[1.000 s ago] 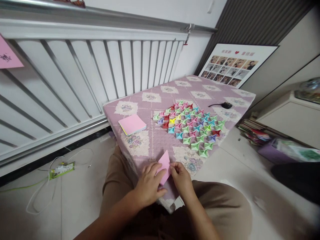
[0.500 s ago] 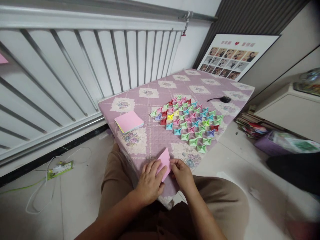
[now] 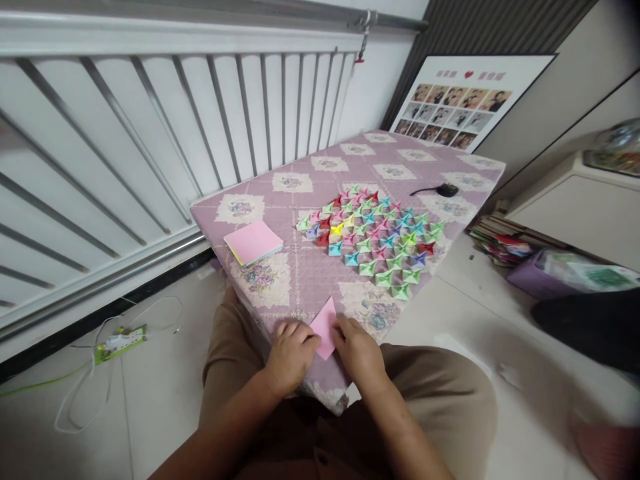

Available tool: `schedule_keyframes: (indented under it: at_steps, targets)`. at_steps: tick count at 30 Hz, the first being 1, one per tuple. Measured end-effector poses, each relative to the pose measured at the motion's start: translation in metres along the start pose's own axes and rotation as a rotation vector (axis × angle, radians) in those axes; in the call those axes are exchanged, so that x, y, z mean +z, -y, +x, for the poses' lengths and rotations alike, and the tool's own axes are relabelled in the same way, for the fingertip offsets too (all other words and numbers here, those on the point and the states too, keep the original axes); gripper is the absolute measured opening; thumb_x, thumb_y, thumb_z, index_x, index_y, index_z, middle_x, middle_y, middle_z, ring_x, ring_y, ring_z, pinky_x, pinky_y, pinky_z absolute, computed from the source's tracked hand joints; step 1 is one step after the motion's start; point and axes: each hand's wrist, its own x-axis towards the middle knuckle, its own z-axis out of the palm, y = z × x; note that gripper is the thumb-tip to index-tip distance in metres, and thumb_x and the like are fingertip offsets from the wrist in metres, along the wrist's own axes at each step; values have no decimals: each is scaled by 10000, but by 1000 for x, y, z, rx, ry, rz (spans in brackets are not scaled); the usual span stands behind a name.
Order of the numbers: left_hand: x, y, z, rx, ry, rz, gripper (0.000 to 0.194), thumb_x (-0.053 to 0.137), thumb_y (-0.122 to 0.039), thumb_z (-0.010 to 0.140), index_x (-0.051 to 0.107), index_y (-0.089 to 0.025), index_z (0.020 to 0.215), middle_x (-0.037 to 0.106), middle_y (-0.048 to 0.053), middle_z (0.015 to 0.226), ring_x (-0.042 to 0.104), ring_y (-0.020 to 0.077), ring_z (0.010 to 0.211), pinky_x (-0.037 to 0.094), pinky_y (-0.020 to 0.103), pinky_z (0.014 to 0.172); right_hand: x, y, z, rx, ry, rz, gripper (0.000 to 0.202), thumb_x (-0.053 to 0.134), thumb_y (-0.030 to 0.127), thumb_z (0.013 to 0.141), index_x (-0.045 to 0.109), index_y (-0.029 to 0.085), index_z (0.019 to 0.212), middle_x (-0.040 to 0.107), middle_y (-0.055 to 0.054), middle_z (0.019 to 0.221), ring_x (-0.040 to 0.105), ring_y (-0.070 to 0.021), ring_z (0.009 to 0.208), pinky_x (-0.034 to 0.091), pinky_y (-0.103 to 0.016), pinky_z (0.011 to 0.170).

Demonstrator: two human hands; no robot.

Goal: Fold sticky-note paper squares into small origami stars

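Observation:
A folded pink paper point(image 3: 325, 331) lies at the near corner of the table, one point aimed away from me. My left hand point(image 3: 293, 353) grips its left edge, fingers curled together. On the right edge my right hand point(image 3: 358, 347) is closed, its fingertips pressed on the paper. Further off to the left rests a stack of square papers point(image 3: 253, 242), pink on top. Rows of small folded paper pieces point(image 3: 379, 253) in green, pink, blue, red and yellow stand beyond my right hand.
The table point(image 3: 295, 280) has a purple floral cloth. A black object point(image 3: 447, 190) lies near its right edge. Behind are a white radiator point(image 3: 280, 107) and a photo board point(image 3: 450, 110). A power strip point(image 3: 120, 341) with cables is on the floor at left.
My left hand has drawn back from across the paper to its left edge, its fingers now curled. My right fingers have come further over the right edge. The view has shifted slightly.

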Motion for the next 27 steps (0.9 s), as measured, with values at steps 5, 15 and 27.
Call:
schedule_keyframes:
  at_steps: [5, 15, 27]
  targets:
    - [-3, -1, 0, -28, 14, -30, 163, 521, -245, 906, 664, -274, 977, 636, 21, 982, 510, 207, 951, 325, 390, 851, -1, -11, -2, -187, -35, -49, 218, 429, 240, 913, 639, 183, 923, 607, -86, 899, 562, -211, 865, 443, -321, 759]
    - [-8, 1, 5, -221, -39, -127, 121, 588, -291, 868, 680, -236, 813, 633, 14, 934, 515, 195, 938, 296, 394, 863, -9, -21, -5, -346, 9, 99, 134, 596, 155, 792, 639, 212, 906, 600, -66, 999, 535, -215, 928, 434, -352, 817]
    - [-14, 0, 3, -358, -1, -188, 158, 563, -270, 864, 671, -238, 755, 635, 1, 929, 527, 185, 921, 276, 397, 853, -7, -21, 0, -320, -23, 126, 168, 518, 292, 901, 645, 210, 829, 605, -62, 928, 539, -195, 856, 415, -341, 772]
